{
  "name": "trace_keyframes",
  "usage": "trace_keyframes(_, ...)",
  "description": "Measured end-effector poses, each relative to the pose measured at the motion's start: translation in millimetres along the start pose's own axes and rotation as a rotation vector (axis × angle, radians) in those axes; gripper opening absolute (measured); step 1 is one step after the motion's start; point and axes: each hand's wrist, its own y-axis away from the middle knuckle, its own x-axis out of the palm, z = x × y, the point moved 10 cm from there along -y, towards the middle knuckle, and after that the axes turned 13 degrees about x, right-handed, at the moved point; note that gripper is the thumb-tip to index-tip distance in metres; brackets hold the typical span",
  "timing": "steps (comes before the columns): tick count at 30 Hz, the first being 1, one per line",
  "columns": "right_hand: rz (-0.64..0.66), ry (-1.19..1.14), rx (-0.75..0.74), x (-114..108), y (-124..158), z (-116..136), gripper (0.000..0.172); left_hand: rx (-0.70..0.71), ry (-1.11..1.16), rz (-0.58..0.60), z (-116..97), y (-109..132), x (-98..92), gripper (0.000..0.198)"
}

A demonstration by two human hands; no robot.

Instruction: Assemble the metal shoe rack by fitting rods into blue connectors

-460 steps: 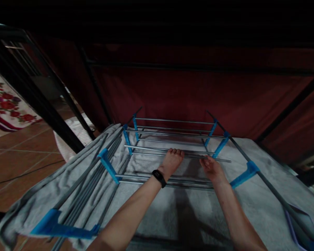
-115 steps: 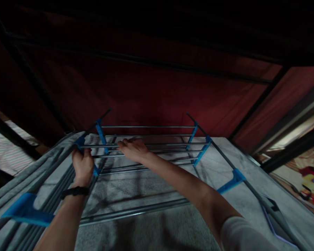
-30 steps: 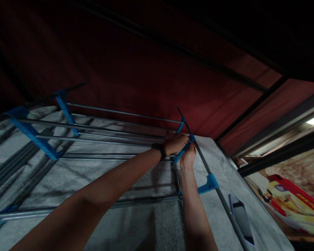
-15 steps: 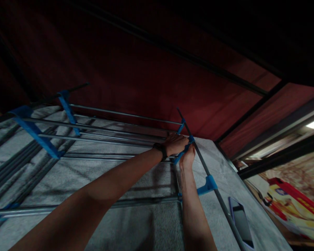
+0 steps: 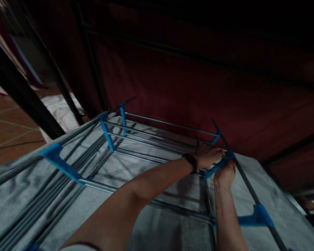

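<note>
A rack of grey metal tubes (image 5: 146, 138) joined by blue plastic brackets lies across a pale grey fabric surface. My left hand (image 5: 208, 157), with a black band on its wrist, reaches over to the right side of the rack and grips a blue bracket (image 5: 214, 169) from above. Close beside it, my right hand (image 5: 225, 176) is closed around the same bracket, where it meets a long side pole (image 5: 247, 182). Its fingertips are mostly hidden. Nearer me on that pole sits another blue bracket (image 5: 260, 216).
Loose-looking parallel tubes (image 5: 46, 197) lie at the left, beside a blue bracket (image 5: 60, 162). A dark red curtain (image 5: 172, 87) hangs behind the rack. Dark posts (image 5: 29, 94) stand at the left, with striped cloth (image 5: 64, 113) and tiled floor (image 5: 10, 125) beyond.
My view has swung left, so the rack and both hands appear farther right. The phone and the colourful box have left the view. Both hands stay at the same bracket.
</note>
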Motion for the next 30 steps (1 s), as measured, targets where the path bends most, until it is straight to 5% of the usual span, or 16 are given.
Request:
trace_keyframes(6,-0.027,0.046,-0.067,-1.6,-0.7,5.1,0.029,-0.010,-0.142,-0.011,3.2,19.6,-16.1,0.031)
trace_keyframes(11,-0.046,0.133,-0.078,-1.6,1.1,11.4,0.032,0.102,-0.198,-0.121,-22.9,38.1,-48.7,0.040)
trace_keyframes(15,-0.203,0.369,-0.035,-25.8,20.9,4.2,0.038,-0.018,-0.156,-0.156,-37.7,90.7,-71.4,0.045)
trace_keyframes(19,-0.275,0.480,0.011,-43.9,73.5,-6.7,0.052,-0.288,-0.013,-0.217,-31.6,181.0,-84.8,0.041)
trace_keyframes(21,-0.064,0.494,0.056,-21.7,99.8,-16.5,0.046,-0.478,0.066,-0.295,-19.8,239.7,-91.7,0.034)
trace_keyframes(23,0.310,0.564,0.168,22.6,128.3,-36.2,0.038,-0.675,0.143,-0.363,-6.8,302.1,-96.1,0.030)
trace_keyframes(26,0.757,0.748,0.250,83.4,169.1,-63.9,0.033,-0.938,0.224,-0.314,8.7,383.4,-92.0,0.032)
trace_keyframes(30,0.882,0.971,0.104,141.9,177.8,-90.4,0.030,-1.108,0.195,-0.187,17.8,439.1,-88.5,0.038)
